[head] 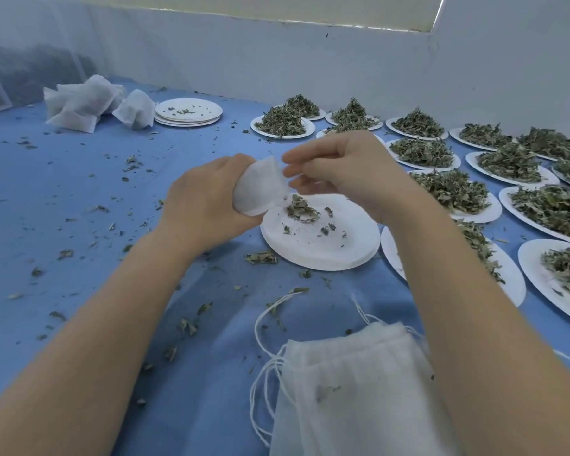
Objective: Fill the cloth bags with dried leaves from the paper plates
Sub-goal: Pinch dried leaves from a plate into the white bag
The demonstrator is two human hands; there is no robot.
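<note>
**One bag in hand over a nearly emptied plate**

At the table's far left corner lay a heap of filled cloth bags [83, 102]; at least three could be made out, though the exact number could not be told. Just right of them stood a stack of used paper plates [188, 110], several deep, with only crumbs on the top one. Loose leaf scraps [133, 162] were scattered over the blue table cover [63, 199].

Near the middle of the table, the left hand [204, 205] gripped one white cloth bag [260, 187], its fingers curled round the bag's lower part, with the bag's mouth turned toward the right hand. The right hand [339, 166] hovered just beside that mouth, fingers bent and drawn together; whether they pinched leaves or the bag's edge could not be told. Both hands were held above one paper plate [323, 248], which carried a small remnant of dried leaves [301, 210] at its far side, directly below the bag.

At the near edge lay a pile of empty drawstring bags [352, 390], its white strings [260, 373] trailing to the left; the count was unclear.

Along the right side, toward the far right corner, stood rows of plates heaped with leaves [422, 153], about fourteen visible, some cut off by the arm and the frame's edge.
</note>
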